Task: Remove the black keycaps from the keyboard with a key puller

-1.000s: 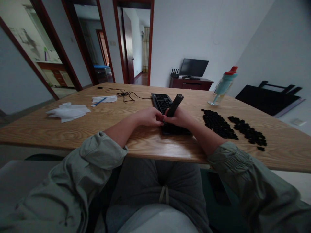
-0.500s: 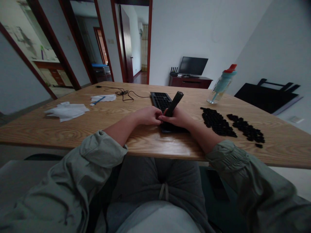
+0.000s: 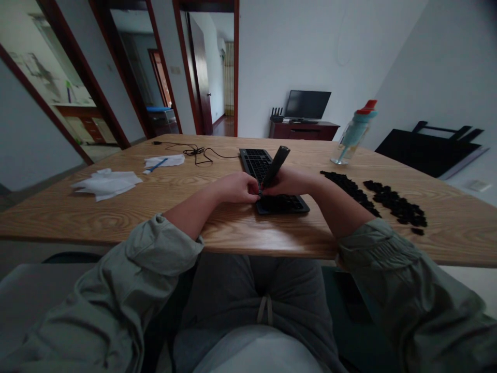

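A black keyboard (image 3: pixel 282 205) lies lengthwise away from me on the wooden table, with both hands over its near half. In my right hand (image 3: pixel 286 181) is a thick black pen-shaped tool (image 3: pixel 276 167), its upper end leaning away to the right. The tool's lower end is hidden by the fingers. My left hand (image 3: pixel 241 187) is at the keyboard's left edge, fingertips pinched together close to the right fingertips. Whatever the left fingers hold, if anything, is too small to make out. Loose black keycaps (image 3: pixel 351 192) lie in a patch to the right, partly behind my right forearm.
A second group of keycaps (image 3: pixel 396 203) lies farther right. Behind them stands a clear bottle (image 3: pixel 351 137) with a red lid. At the left are crumpled white tissues (image 3: pixel 107 184) and a blue-and-white brush-like stick (image 3: pixel 156 166). The keyboard's cable (image 3: pixel 198 151) lies coiled at the back.
My right hand and the tool have shifted slightly left, and the right wrist has lifted, showing more of the keyboard's near end. The left hand stays nearly in place.
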{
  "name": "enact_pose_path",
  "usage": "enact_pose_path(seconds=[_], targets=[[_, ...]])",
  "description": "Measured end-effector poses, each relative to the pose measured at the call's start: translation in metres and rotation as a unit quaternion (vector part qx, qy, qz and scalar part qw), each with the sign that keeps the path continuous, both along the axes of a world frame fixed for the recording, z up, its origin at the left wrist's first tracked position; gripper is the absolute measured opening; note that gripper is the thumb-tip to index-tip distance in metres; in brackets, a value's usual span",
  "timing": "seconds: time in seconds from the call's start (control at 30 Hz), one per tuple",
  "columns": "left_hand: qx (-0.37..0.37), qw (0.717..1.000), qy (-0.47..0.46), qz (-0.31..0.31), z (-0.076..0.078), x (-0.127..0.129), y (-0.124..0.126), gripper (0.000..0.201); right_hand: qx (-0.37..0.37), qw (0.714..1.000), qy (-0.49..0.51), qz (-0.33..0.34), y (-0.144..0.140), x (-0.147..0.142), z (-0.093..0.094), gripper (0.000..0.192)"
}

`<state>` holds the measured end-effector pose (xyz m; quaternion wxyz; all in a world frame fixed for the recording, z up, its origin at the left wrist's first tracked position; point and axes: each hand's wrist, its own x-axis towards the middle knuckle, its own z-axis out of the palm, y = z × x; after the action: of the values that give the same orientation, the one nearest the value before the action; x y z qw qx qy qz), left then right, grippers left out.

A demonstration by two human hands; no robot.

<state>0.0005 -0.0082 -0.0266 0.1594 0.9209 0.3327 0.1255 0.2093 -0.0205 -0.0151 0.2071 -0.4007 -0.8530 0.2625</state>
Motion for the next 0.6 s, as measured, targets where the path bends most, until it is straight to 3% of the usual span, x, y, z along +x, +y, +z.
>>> enact_pose_path(seconds=[0.13, 0.33, 0.47, 0.6], targets=[[0.005, 1.000, 0.020, 0.013, 0.003, 0.002, -0.004, 0.028, -0.012, 0.995, -0.099, 0.009, 0.004, -0.004, 0.012, 0.017], [0.014, 0.999, 0.023, 0.023, 0.006, 0.003, -0.010, 0.028, -0.038, 0.992, -0.123, 0.000, 0.003, -0.006, 0.017, 0.015], [0.021, 0.999, 0.011, 0.033, 0.005, 0.005, -0.012, 0.026, -0.079, 0.994, -0.078, -0.001, 0.006, -0.001, 0.009, 0.018], [0.018, 0.999, 0.007, 0.036, 0.004, 0.007, -0.012, 0.024, -0.085, 0.996, 0.037, 0.013, 0.004, 0.008, -0.006, 0.024]])
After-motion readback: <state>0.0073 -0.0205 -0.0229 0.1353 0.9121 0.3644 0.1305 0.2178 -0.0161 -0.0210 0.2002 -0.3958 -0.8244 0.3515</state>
